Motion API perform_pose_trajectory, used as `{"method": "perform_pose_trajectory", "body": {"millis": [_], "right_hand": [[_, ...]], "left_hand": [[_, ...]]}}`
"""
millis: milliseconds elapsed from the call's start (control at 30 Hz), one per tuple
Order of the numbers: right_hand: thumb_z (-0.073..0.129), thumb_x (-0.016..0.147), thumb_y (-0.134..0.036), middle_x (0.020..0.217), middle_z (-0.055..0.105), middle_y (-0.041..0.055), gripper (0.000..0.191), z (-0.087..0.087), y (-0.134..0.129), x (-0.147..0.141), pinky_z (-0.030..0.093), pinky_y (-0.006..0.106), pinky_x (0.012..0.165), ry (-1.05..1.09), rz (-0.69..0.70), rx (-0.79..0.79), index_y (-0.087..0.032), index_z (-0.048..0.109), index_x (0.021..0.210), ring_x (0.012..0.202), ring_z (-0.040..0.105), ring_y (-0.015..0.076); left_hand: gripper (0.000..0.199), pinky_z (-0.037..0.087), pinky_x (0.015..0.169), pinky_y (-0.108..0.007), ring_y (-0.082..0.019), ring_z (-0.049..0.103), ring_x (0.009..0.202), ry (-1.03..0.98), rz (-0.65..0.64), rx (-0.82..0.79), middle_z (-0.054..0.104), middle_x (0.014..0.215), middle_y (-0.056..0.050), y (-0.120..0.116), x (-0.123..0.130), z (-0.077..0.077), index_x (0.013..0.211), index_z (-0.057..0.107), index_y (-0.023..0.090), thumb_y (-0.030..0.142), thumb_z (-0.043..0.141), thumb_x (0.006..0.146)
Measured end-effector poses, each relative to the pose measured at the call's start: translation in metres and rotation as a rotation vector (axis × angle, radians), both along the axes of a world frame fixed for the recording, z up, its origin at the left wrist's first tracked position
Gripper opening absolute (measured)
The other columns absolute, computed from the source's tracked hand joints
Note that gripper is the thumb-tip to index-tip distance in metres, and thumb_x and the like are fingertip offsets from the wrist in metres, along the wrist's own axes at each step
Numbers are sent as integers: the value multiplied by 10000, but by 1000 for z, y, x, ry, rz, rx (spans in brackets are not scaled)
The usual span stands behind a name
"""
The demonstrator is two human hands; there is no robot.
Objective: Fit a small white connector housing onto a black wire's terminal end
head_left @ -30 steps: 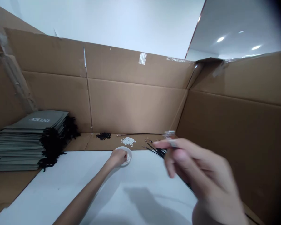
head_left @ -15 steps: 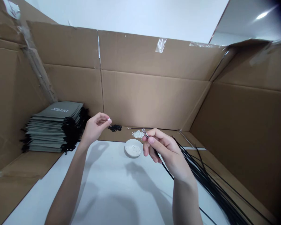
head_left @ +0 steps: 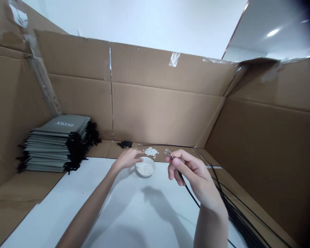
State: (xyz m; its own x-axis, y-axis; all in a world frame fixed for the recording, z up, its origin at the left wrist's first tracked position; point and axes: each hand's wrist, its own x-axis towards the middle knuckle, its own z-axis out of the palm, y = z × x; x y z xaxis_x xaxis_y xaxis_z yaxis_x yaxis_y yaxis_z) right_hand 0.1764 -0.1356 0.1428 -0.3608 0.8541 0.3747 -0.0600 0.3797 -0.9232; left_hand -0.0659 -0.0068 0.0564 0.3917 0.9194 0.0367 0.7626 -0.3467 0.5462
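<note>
My left hand [head_left: 128, 159] reaches over the left rim of a small white bowl [head_left: 145, 175], its fingers stretched and thumb apart, with nothing visible between them. White bits lie inside the bowl. My right hand [head_left: 188, 172], raised to the right of the bowl, pinches a thin black cable [head_left: 192, 196] close to its end. From the fingertips sticks a shiny, silvery tip [head_left: 168, 153], too small to make out clearly. Behind the bowl lies a loose pile of small white pieces [head_left: 151, 152].
Small black pieces [head_left: 124, 144] lie at the back on cardboard. To the left stands a stack of grey pouches [head_left: 48, 148] with black cords. A bundle of black cables [head_left: 237, 215] runs along the right. Tall cardboard walls [head_left: 165, 110] enclose the white table [head_left: 113, 213].
My left hand has moved right and down to the bowl; the small white piece at its fingertips no longer shows. My right hand, still pinching the cable, has shifted slightly right and down.
</note>
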Motion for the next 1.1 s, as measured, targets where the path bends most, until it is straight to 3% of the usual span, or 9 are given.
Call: {"method": "perform_pose_trajectory", "body": {"millis": [167,300,500,600,700,833,900,1000,1100], "right_hand": [[578,1049,-461,667,615,8,306,1,5,1,301,216,475,25,4,3,-169,658,1007,505,414,74],[570,1048,-478,692,624,14,332,-3,11,-14,322,222,493,4,89,-55,-156,639,1012,516,421,75],[561,1042,-514,700,609,7,379,-11,20,-34,318,226,510,-45,179,-119,-140,614,1011,532,414,74],[561,1036,-528,697,606,5,393,-15,25,-41,324,227,518,-24,180,-144,-139,599,993,526,416,75],[574,1026,-530,704,608,6,395,-20,29,-47,336,223,519,1,182,-161,-146,572,930,519,418,73],[593,1016,-518,726,611,11,400,-25,32,-56,361,210,516,49,197,-173,-147,568,871,529,444,71],[601,1003,-543,709,605,10,416,-26,33,-60,368,209,503,89,200,-180,-141,588,895,519,447,75],[602,989,-581,669,598,9,453,-25,33,-64,370,210,485,125,188,-193,-136,602,908,502,441,83],[582,1001,-582,656,616,17,455,-24,32,-65,363,209,484,129,187,-195,-136,602,907,492,436,84]], "left_hand": [[313,604,905,-356,-163,674,901,359,161,-347,704,949,-28,6,-35,-10,939,691,141,451,724,916],[307,628,826,-313,-146,679,845,547,180,-628,692,891,-11,8,-36,-29,911,687,126,417,780,887],[323,622,803,-298,-135,672,818,506,129,-657,689,889,-10,10,-17,-47,936,681,127,444,735,915],[358,599,775,-292,-127,646,750,382,98,-568,668,807,6,5,-24,-32,865,672,129,479,735,905],[296,549,786,-273,-131,633,762,141,25,-373,686,815,-5,-13,-35,4,851,679,148,435,691,918],[330,518,853,-231,-148,665,973,-192,-33,-116,727,1069,-24,-58,-35,60,1115,647,212,441,439,1000],[327,535,858,-224,-143,685,957,-422,-41,-20,735,1041,-9,-81,-31,78,1188,627,229,464,534,981],[289,551,818,-196,-110,683,861,-631,-84,95,740,939,17,-104,-26,87,1192,660,243,408,645,955],[231,553,783,-169,-86,678,830,-651,-93,183,754,934,27,-112,-25,85,1165,691,249,357,648,966]]}}
